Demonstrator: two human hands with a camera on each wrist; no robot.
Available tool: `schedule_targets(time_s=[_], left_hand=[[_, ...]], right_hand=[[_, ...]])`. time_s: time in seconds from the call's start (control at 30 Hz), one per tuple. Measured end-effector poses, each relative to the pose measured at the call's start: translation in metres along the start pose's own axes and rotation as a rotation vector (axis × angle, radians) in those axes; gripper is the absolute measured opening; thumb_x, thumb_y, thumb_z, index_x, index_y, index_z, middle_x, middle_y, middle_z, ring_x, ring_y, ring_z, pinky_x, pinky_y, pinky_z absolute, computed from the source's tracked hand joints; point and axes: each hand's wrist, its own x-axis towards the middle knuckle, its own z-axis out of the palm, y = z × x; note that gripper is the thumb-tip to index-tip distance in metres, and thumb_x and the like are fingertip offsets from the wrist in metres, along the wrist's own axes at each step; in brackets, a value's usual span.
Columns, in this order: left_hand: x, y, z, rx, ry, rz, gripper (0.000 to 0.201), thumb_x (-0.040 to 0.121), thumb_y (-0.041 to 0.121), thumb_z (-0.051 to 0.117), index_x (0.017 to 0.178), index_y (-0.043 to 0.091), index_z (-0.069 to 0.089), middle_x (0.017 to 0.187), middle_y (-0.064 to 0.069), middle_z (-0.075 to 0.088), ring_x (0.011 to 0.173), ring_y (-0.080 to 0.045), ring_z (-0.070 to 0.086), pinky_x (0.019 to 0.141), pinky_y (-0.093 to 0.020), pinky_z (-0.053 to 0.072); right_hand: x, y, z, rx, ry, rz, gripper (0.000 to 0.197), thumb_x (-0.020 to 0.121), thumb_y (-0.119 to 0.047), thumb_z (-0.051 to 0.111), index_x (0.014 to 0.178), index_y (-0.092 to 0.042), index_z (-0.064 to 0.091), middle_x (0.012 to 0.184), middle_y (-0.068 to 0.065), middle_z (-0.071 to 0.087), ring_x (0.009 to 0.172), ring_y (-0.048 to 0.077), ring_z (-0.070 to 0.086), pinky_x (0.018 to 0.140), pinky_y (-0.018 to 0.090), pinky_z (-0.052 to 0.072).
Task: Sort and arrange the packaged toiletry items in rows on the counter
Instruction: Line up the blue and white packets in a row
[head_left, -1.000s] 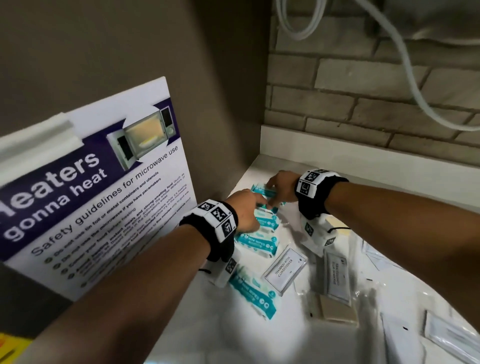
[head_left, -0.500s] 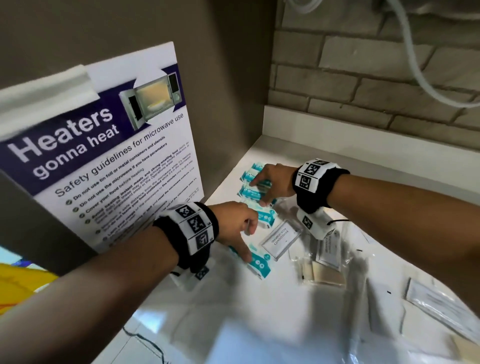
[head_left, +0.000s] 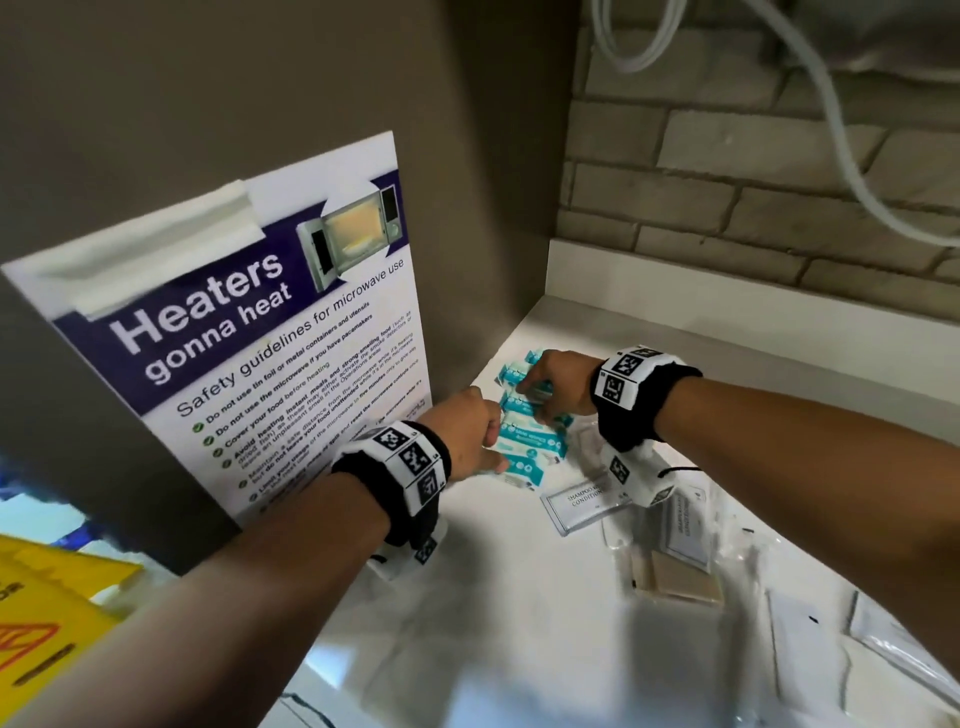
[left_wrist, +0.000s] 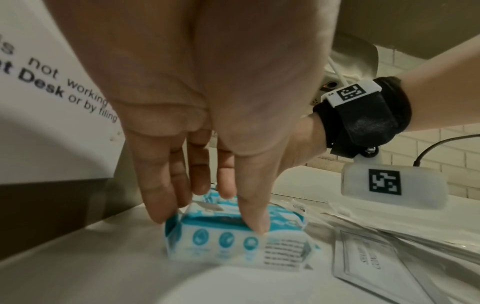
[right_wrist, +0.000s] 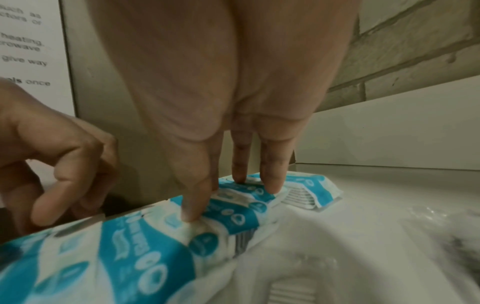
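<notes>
Several teal-and-white wipe packets (head_left: 530, 441) lie in a row on the white counter (head_left: 493, 597), along the left wall. My left hand (head_left: 501, 460) holds the nearest packet (left_wrist: 233, 242) at its left end, thumb on its top front edge and fingers behind it. The packet lies flat on the counter, close against the row. My right hand (head_left: 530, 395) reaches over the far end of the row. Its straight fingers (right_wrist: 270, 181) press on a far packet (right_wrist: 306, 193), and the thumb presses on a closer one.
A flat shampoo-conditioner sachet (head_left: 582, 501) lies just right of the row, a second sachet (head_left: 685, 525) beyond it. A beige soap bar in clear wrap (head_left: 680, 582) and clear plastic packages (head_left: 810, 649) lie to the right. A microwave safety poster (head_left: 249, 353) hangs on the left wall.
My left hand went to the loose near packet and brought it forward against the row. My right hand stayed pressing on the far packets.
</notes>
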Motion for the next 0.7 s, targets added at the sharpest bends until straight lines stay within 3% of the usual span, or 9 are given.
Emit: schedule_targets(time_s=[0.1, 0.13, 0.23, 0.3, 0.4, 0.47, 0.57, 0.7], left_hand=[[0.004, 0.001, -0.001, 0.011, 0.025, 0.000, 0.026, 0.079, 0.029, 0.076, 0.088, 0.020, 0.053, 0.113, -0.003, 0.052, 0.093, -0.018, 0.056, 0.080, -0.022, 0.041], [0.006, 0.002, -0.002, 0.003, 0.026, 0.000, 0.027, 0.079, 0.027, 0.076, 0.092, 0.020, 0.054, 0.115, -0.003, 0.052, 0.093, -0.017, 0.056, 0.082, -0.023, 0.042], [0.012, 0.003, -0.001, -0.035, 0.013, 0.003, 0.037, 0.080, 0.017, 0.072, 0.113, 0.019, 0.055, 0.122, -0.002, 0.051, 0.104, -0.019, 0.055, 0.089, -0.024, 0.043], [0.018, 0.008, -0.001, -0.056, 0.028, 0.013, 0.043, 0.082, 0.015, 0.068, 0.121, 0.017, 0.053, 0.126, -0.004, 0.050, 0.113, -0.020, 0.053, 0.094, -0.025, 0.042], [0.035, 0.017, -0.002, -0.061, 0.031, 0.005, 0.059, 0.088, 0.032, 0.064, 0.139, 0.013, 0.042, 0.144, -0.009, 0.043, 0.132, -0.025, 0.043, 0.111, -0.032, 0.035], [0.049, 0.021, -0.002, 0.001, -0.044, -0.011, 0.071, 0.093, 0.043, 0.054, 0.151, 0.013, 0.025, 0.158, -0.010, 0.026, 0.145, -0.026, 0.026, 0.118, -0.036, 0.024], [0.065, 0.025, -0.001, 0.126, -0.188, -0.008, 0.073, 0.097, 0.053, 0.037, 0.155, 0.019, 0.009, 0.164, -0.006, 0.002, 0.151, -0.025, 0.004, 0.122, -0.041, 0.011], [0.072, 0.028, 0.006, 0.187, -0.261, -0.013, 0.073, 0.097, 0.058, 0.026, 0.155, 0.020, 0.002, 0.163, -0.004, -0.008, 0.151, -0.026, -0.007, 0.120, -0.044, 0.006]], right_hand=[[0.005, -0.004, -0.002, -0.036, -0.009, 0.001, 0.017, 0.072, -0.012, 0.071, 0.088, -0.013, 0.070, 0.104, 0.011, 0.068, 0.096, 0.031, 0.063, 0.081, 0.033, 0.052], [0.007, -0.004, -0.002, -0.038, -0.006, 0.003, 0.016, 0.072, -0.012, 0.072, 0.087, -0.011, 0.068, 0.105, 0.011, 0.068, 0.094, 0.030, 0.062, 0.080, 0.034, 0.051], [0.008, 0.004, -0.004, -0.007, 0.006, -0.017, 0.047, 0.080, -0.023, 0.073, 0.125, -0.015, 0.064, 0.127, 0.006, 0.064, 0.111, 0.026, 0.060, 0.092, 0.030, 0.046], [0.005, 0.015, -0.010, 0.055, 0.018, -0.009, 0.055, 0.085, -0.028, 0.070, 0.136, -0.017, 0.056, 0.136, 0.004, 0.059, 0.122, 0.024, 0.056, 0.101, 0.028, 0.041], [0.008, 0.036, -0.018, 0.069, 0.097, 0.095, 0.052, 0.089, -0.029, 0.066, 0.137, -0.013, 0.055, 0.139, 0.006, 0.056, 0.126, 0.026, 0.053, 0.104, 0.028, 0.039], [0.011, 0.047, -0.020, 0.063, 0.119, 0.172, 0.054, 0.090, -0.032, 0.065, 0.138, -0.012, 0.053, 0.141, 0.008, 0.054, 0.128, 0.028, 0.051, 0.106, 0.030, 0.038], [0.015, 0.050, -0.020, 0.051, 0.069, 0.170, 0.051, 0.093, -0.029, 0.060, 0.139, -0.009, 0.051, 0.141, 0.010, 0.054, 0.129, 0.029, 0.051, 0.107, 0.031, 0.038], [0.024, 0.044, -0.021, 0.029, 0.092, 0.102, 0.045, 0.094, -0.024, 0.058, 0.135, -0.005, 0.054, 0.138, 0.014, 0.056, 0.125, 0.032, 0.053, 0.106, 0.034, 0.041]])
